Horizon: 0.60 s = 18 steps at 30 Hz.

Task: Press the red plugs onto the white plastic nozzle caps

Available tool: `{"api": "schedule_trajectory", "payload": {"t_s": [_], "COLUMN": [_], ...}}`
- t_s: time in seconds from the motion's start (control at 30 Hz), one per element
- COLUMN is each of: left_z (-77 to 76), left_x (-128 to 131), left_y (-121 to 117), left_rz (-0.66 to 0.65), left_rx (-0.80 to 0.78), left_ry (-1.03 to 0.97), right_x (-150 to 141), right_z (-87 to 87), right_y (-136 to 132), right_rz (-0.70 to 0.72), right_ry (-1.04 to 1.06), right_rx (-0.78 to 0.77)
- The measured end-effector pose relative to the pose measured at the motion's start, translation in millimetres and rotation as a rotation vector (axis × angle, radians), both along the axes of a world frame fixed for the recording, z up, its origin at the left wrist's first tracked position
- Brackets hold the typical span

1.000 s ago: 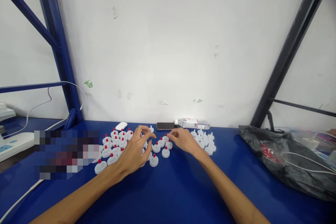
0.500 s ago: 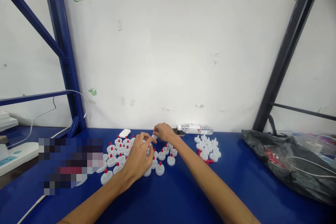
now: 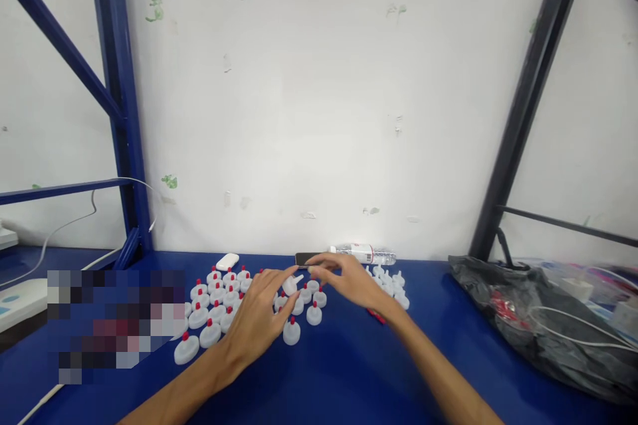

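My left hand (image 3: 262,305) pinches a white plastic nozzle cap (image 3: 290,286) between thumb and forefinger. The cap is tilted, its bare spout pointing up and right. My right hand (image 3: 349,279) hovers beside the spout tip, thumb and forefinger slightly apart, with nothing visible between them. Around and under the left hand stand several white nozzle caps with red tips (image 3: 292,332), mostly upright. To the right of my right hand lies a pile of white nozzle caps without tips (image 3: 393,284), with small red tips (image 3: 377,316) at its near edge, partly hidden by my right wrist.
A dark phone (image 3: 305,257) and a lying clear water bottle (image 3: 366,253) are by the wall. A white case (image 3: 228,261) sits back left. At right is a black plastic bag (image 3: 543,325) with red pieces inside. A power strip (image 3: 24,302) lies far left.
The view has shifted slightly. My right hand has moved right, away from the left fingers. The white cap, earlier at my right fingertips, is now in my left hand with its spout showing.
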<state>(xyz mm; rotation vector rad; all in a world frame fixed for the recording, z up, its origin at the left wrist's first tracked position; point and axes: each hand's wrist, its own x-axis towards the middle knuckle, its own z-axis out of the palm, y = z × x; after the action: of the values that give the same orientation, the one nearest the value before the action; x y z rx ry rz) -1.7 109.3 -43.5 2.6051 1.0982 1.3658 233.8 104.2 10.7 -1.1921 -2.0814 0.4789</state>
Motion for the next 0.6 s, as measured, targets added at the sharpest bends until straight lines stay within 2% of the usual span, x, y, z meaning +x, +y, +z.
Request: {"api": "schedule_trajectory", "payload": {"t_s": [0.03, 0.1, 0.2, 0.27, 0.4, 0.6], "left_z": [-0.6, -2.0, -4.1, -5.2, -6.9, -7.1], "left_x": [-1, -3, -7, -7, -5, -1], "left_y": [1, 3, 9, 11, 11, 7], "left_rz": [0.007, 0.024, 0.051, 0.058, 0.043, 0.035], "left_rx": [-0.005, -0.019, -0.042, -0.053, -0.064, -0.051], "left_ry": [-0.001, -0.009, -0.023, -0.022, 0.002, 0.04], "right_x": [14, 44, 80, 93, 95, 84], "right_z": [1.3, 3.5, 5.0, 4.4, 3.3, 5.0], "right_y": [1, 6, 10, 10, 5, -3], "right_rz": [-0.129, -0.277, -0.36, -0.37, -0.364, -0.313], "right_ry": [-0.136, -0.234, -0.334, -0.385, -0.423, -0.42], "right_rx": [0.004, -0.025, -0.157, -0.271, -0.422, -0.511]}}
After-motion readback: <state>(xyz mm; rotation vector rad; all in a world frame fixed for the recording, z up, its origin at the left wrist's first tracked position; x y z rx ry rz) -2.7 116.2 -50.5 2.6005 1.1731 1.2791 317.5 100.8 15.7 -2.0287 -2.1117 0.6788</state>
